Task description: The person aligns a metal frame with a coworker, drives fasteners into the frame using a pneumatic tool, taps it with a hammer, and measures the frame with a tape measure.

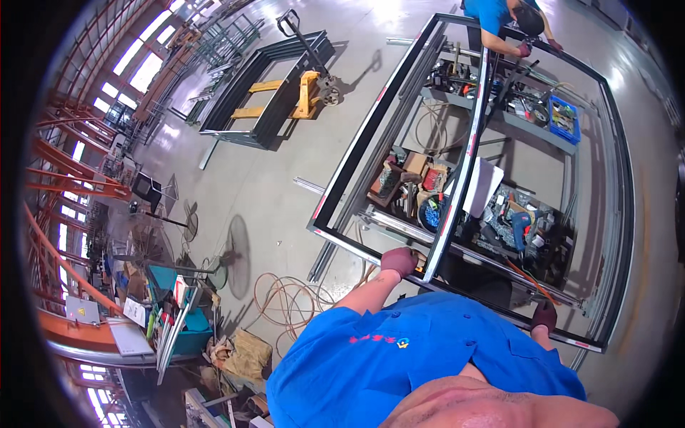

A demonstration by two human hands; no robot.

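A large black-and-silver rectangular metal frame [347, 245] lies in front of me, raised over trays of parts. A long crossbar [467, 160] runs through it from near to far. My left hand [399, 262], in a dark red glove, is closed on the near edge of the frame, just left of the crossbar's near end. Farther right, my right hand [544, 316], gloved alike, grips that same near edge; its fingers are partly hidden. At the far end a co-worker [491, 20] in blue bends over the frame, one gloved hand near the crossbar's far end.
Below the frame are boxes of hardware, a blue drill [523, 227] and a blue crate [564, 120]. A yellow pallet jack [307, 96] carries stacked dark frames at the far left. Left of me are a standing fan [239, 255], a coiled hose [289, 303] and a cluttered teal bin [193, 335].
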